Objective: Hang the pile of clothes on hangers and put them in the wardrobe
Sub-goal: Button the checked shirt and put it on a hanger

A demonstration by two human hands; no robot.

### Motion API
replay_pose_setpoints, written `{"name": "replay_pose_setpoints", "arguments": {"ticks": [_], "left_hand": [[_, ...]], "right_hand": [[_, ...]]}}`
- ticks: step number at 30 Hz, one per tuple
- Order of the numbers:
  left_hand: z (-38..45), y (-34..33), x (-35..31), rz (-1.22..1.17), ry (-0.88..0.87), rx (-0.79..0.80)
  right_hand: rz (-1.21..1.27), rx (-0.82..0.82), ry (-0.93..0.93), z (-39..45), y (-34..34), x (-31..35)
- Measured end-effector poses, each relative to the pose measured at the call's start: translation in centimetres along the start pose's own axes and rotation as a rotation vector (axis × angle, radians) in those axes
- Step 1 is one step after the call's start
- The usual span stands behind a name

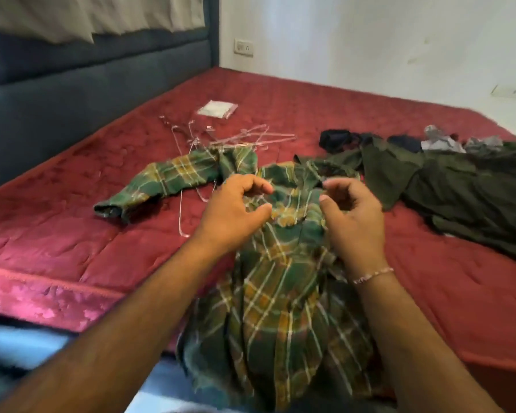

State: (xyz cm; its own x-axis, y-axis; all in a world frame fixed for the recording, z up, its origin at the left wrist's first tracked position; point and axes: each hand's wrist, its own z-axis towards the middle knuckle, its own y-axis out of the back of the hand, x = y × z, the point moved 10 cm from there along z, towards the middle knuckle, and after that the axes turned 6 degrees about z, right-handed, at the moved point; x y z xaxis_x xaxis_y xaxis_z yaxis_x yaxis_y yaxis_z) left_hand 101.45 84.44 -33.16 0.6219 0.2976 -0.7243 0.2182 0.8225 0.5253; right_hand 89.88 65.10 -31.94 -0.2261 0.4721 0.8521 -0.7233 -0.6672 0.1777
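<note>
The green plaid shirt [283,293] lies nearest, its body hanging over the front edge of the bed [72,242] and its collar end up on the red quilted mattress cover, one sleeve stretched out to the left. The left hand [236,210] rests on the shirt near the collar, fingers curled with the tips pinching the cloth. The right hand [352,216] sits just beside it on the other side of the collar, fingers curled too; whether they actually grip the fabric cannot be told through the blur. A thin bracelet [373,275] circles the right wrist.

Behind the bed stands a dark blue padded headboard [72,84]. To the right, a pile of dark olive clothes [459,186] spreads across the mattress. Beyond the shirt's sleeve lies a tangle of wire hangers [239,138], and past them a small clear plastic packet [218,109]. A wall socket [244,47] shows on the white wall.
</note>
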Motion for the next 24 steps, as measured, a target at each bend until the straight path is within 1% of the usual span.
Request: {"name": "replay_pose_setpoints", "arguments": {"ticks": [2,3,5,6,7,8,10,11,12,13,14,16,18,19,20,21,22,23,24], "left_hand": [[5.4,-0.2,3.3,0.227,-0.018,-0.016],[7.7,-0.1,5.3,0.318,0.002,-0.029],[11.7,0.6,9.4,0.449,0.105,-0.048],[13.3,0.6,11.1,0.512,0.145,-0.032],[14.5,-0.1,12.3,0.576,0.149,0.022],[15.3,-1.4,13.0,0.648,0.111,0.120],[15.7,-5.1,13.9,0.846,-0.023,0.379],[15.4,-6.6,14.1,0.939,-0.096,0.485],[14.9,-7.6,14.1,0.999,-0.167,0.537],[14.6,-7.8,13.8,1.004,-0.222,0.523],[14.8,-7.4,13.3,0.967,-0.256,0.473],[14.9,-5.9,12.6,0.816,-0.261,0.404],[14.7,-4.4,12.0,0.533,-0.150,0.474],[14.5,-3.7,11.9,0.329,-0.046,0.542],[14.3,-3.1,12.0,0.125,0.091,0.612],[13.8,-2.7,12.4,-0.027,0.241,0.689],[13.7,-2.2,13.1,-0.080,0.348,0.725],[14.5,-1.1,14.0,0.015,0.362,0.680],[15.6,0.2,14.6,0.184,0.314,0.566]], "right_hand": [[-0.112,0.044,0.017,4.9,-3.2,-2.0],[-0.179,0.072,0.032,7.0,-4.7,-2.8],[-0.329,0.164,0.066,10.9,-8.3,-5.1],[-0.411,0.233,0.083,12.3,-10.4,-6.5],[-0.490,0.327,0.087,12.9,-12.5,-8.3],[-0.558,0.451,0.068,12.6,-14.5,-10.1],[-0.692,0.697,0.006,10.5,-18.0,-13.9],[-0.778,0.792,0.015,9.1,-19.1,-15.0],[-0.842,0.850,0.052,7.8,-19.6,-15.4],[-0.861,0.871,0.096,6.9,-19.6,-15.4],[-0.826,0.863,0.129,6.7,-19.6,-15.0],[-0.677,0.791,0.140,7.8,-19.1,-13.5],[-0.526,0.699,0.119,9.3,-18.7,-12.4],[-0.480,0.694,0.116,9.9,-19.2,-11.7],[-0.456,0.747,0.110,10.3,-20.3,-11.1],[-0.471,0.859,0.088,10.0,-21.8,-10.8],[-0.513,0.998,0.066,9.2,-23.4,-10.6],[-0.571,1.149,0.056,8.1,-24.8,-10.8],[-0.626,1.285,0.074,6.7,-25.9,-10.8]]}}
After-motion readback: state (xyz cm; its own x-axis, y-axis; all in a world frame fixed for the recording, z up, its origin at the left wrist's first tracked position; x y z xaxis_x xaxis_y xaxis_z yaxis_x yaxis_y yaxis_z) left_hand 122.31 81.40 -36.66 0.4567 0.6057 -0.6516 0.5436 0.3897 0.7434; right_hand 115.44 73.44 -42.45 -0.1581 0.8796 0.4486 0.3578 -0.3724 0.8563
